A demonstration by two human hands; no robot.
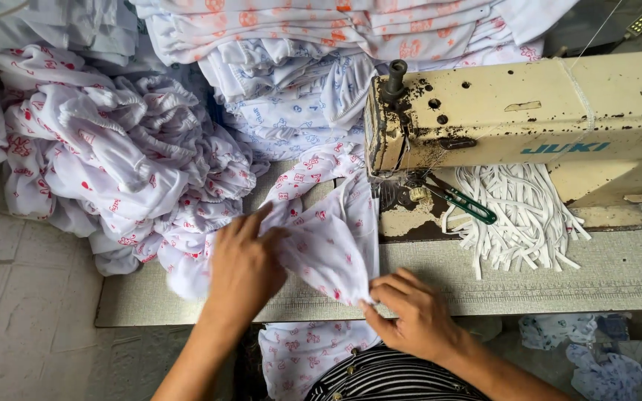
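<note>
One white garment with red print [328,245] is held on the desk [603,275] by two hands: the left hand [243,271] lies flat on it, the right hand [410,315] pinches its corner. One sewing machine [529,122] and one bundle of white elastic strips [521,215] are seen alongside.

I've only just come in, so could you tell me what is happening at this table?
A person sits at a sewing machine, handling a white garment with red print. The left hand lies flat on the cloth, and the right hand pinches its lower corner at the table's front edge. A heap of similar printed garments lies to the left. White elastic strips and green-handled snips rest beside the machine.
</note>
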